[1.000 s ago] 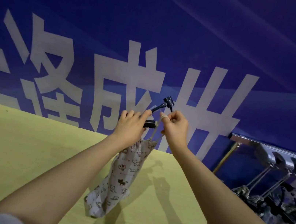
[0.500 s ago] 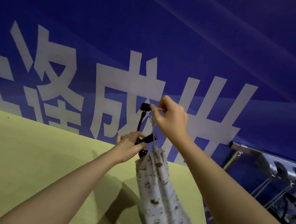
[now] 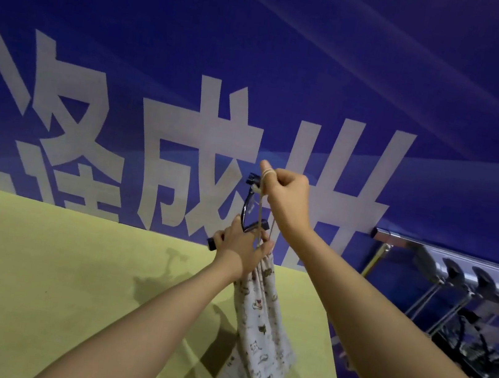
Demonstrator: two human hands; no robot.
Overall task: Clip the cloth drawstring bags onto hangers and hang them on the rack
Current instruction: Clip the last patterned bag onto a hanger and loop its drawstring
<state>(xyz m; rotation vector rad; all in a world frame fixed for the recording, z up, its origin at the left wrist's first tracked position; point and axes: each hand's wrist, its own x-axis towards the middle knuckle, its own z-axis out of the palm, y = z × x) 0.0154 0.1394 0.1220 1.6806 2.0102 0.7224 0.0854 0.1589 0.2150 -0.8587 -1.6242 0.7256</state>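
A white cloth drawstring bag (image 3: 257, 345) with small animal prints hangs above the yellow table (image 3: 51, 272). My left hand (image 3: 240, 249) grips the lower bar of a black clip hanger (image 3: 248, 213) and the gathered top of the bag. Higher up, my right hand (image 3: 287, 194) pinches the bag's drawstring (image 3: 261, 216), which is looped round my raised forefinger beside the hanger's upper clip. The string runs taut from that hand down to the bag's mouth.
A metal rack (image 3: 456, 268) with a row of hooks stands at the right, with dark hangers (image 3: 477, 346) hung on it. A blue banner with large white characters (image 3: 201, 155) rises behind the table's far edge.
The bag swung from the left side to hang straight below my hands. My right hand rose with the drawstring while my left hand shifted lower onto the hanger's bar.
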